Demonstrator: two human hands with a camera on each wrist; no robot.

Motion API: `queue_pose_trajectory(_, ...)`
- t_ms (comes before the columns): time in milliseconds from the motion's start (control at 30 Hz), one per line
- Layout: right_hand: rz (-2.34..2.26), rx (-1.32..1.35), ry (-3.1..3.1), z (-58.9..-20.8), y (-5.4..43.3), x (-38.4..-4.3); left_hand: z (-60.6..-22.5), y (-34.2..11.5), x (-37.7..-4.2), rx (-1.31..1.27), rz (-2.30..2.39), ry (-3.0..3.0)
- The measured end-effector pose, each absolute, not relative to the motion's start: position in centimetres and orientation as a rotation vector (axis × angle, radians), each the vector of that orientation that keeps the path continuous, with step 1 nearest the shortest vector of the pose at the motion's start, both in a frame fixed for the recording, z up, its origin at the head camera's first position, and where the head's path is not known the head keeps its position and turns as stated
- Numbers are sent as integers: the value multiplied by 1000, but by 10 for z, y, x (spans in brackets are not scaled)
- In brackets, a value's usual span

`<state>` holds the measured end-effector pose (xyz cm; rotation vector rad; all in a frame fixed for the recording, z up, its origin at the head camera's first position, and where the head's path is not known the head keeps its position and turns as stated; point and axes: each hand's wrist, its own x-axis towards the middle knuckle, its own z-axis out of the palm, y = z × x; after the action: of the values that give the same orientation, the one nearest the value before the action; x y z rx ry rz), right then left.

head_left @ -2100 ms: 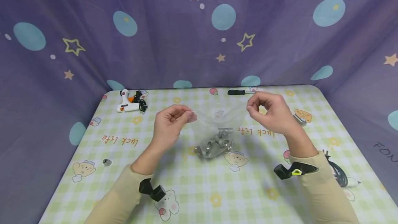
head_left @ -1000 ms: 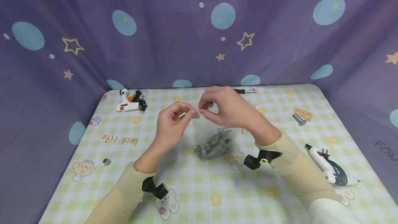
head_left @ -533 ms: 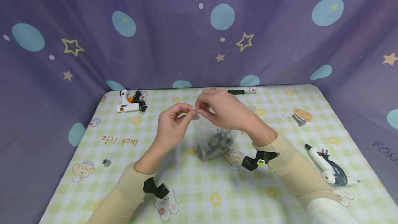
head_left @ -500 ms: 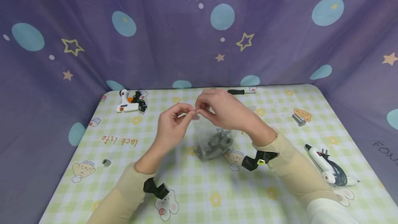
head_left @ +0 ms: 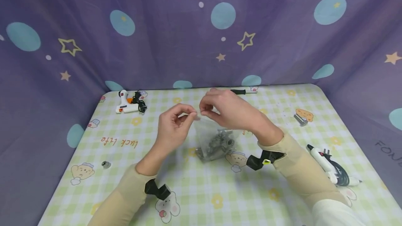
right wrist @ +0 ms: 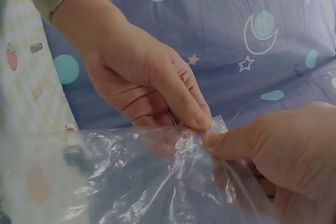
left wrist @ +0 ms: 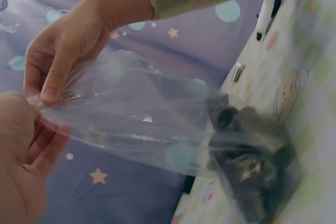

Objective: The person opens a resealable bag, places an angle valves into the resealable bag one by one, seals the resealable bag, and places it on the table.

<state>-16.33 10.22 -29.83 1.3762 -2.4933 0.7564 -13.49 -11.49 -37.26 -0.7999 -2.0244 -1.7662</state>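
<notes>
A clear plastic bag [head_left: 205, 132] hangs between my hands, its lower part sagging with several grey metal fittings [head_left: 218, 144] low over the table. My left hand [head_left: 174, 123] pinches the bag's top edge between thumb and fingers. Close beside it, my right hand [head_left: 227, 109] pinches the same edge. In the right wrist view both thumbs press the gathered plastic [right wrist: 178, 166] near a corner. The left wrist view shows the bag [left wrist: 142, 114] stretched from the fingertips down to the dark metal pieces [left wrist: 252, 156] at its bottom.
On the checked tablecloth [head_left: 188, 198], a small metal fitting [head_left: 106, 164] lies left and a metal cylinder [head_left: 300, 119] lies right. A white glue gun [head_left: 128, 105] sits back left, a black-handled screwdriver [head_left: 243, 92] at the back, and a white corded tool [head_left: 333, 166] at right.
My right hand has come left from the bag's far side to meet the left hand, drawing the opening together. Over the last half second the fingertips have parted slightly.
</notes>
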Motion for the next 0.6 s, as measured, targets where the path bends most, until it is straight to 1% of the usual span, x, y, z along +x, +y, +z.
queue_pose_trajectory(267, 751, 1362, -2517, -294, 101, -163, -369, -115, -140, -860, -1601, -2048)
queue_pose_trajectory(600, 701, 1400, -2586, -291, 111, -166, -365, -117, -138, -851, -1494, -2076)
